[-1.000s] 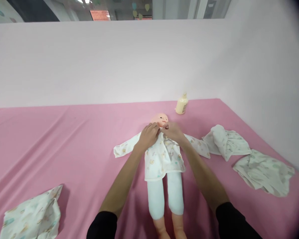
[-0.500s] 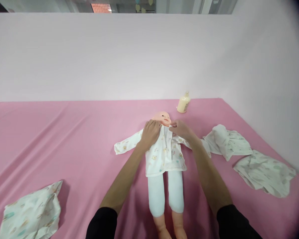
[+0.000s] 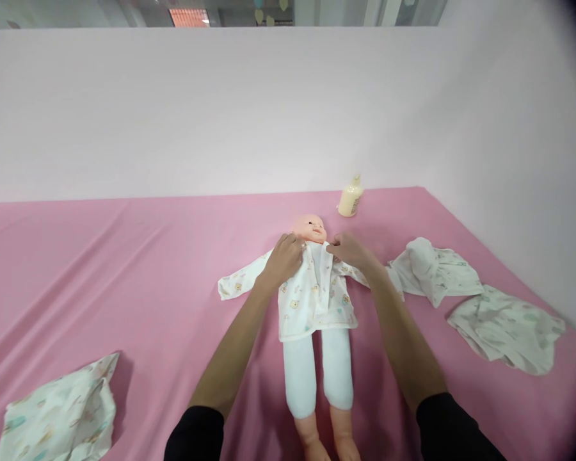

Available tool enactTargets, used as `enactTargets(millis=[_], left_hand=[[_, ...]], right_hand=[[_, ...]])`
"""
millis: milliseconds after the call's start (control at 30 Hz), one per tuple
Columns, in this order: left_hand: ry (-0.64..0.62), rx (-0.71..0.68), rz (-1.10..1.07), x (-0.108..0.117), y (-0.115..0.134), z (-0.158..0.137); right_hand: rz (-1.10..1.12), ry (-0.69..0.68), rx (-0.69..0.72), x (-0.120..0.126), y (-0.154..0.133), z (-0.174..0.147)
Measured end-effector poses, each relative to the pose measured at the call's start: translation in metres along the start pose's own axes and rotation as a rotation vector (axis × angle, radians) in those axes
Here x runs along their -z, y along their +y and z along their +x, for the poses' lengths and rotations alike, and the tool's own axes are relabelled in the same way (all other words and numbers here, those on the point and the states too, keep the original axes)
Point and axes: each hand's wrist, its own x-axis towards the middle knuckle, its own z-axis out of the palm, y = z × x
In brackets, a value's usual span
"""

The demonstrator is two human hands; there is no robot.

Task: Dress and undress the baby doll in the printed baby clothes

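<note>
A baby doll (image 3: 312, 227) lies on its back on the pink sheet, head towards the wall and feet towards me. It wears a white baby shirt (image 3: 297, 307) with small printed figures, and white leggings (image 3: 300, 378). At the collar, my left hand (image 3: 287, 256) is closed on the shirt's left front edge, knuckles up. Across from it, my right hand (image 3: 349, 251) pinches the opposite front edge near the neck. Between my hands the shirt front shows a fold down its middle. Both sleeves spread out sideways; my right forearm partly covers one.
A pale yellow pump bottle (image 3: 350, 197) stands behind the doll near the white wall (image 3: 196, 115). Crumpled white printed clothes (image 3: 436, 272) and another printed cloth (image 3: 509, 330) lie at the right. A folded printed cloth (image 3: 60, 413) rests at the front left of the pink sheet (image 3: 163, 307).
My left hand has shifted slightly down and left from the doll's neck, uncovering more of the collar. My right hand keeps its pinch. The view has moved a little.
</note>
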Motion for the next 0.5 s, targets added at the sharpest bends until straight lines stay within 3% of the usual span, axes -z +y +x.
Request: enactTargets(millis=[233,500], left_hand=[[-0.003,0.114,-0.054,0.0048,0.0072,0.0019],[0.1,0.085,-0.057,-0.0013,0.0101,0.002]], right_hand=[[0.084,-0.011,-0.002,0.0,-0.002,0.0005],[0.192,0.011,0.04,0.0,-0.0071,-0.0022]])
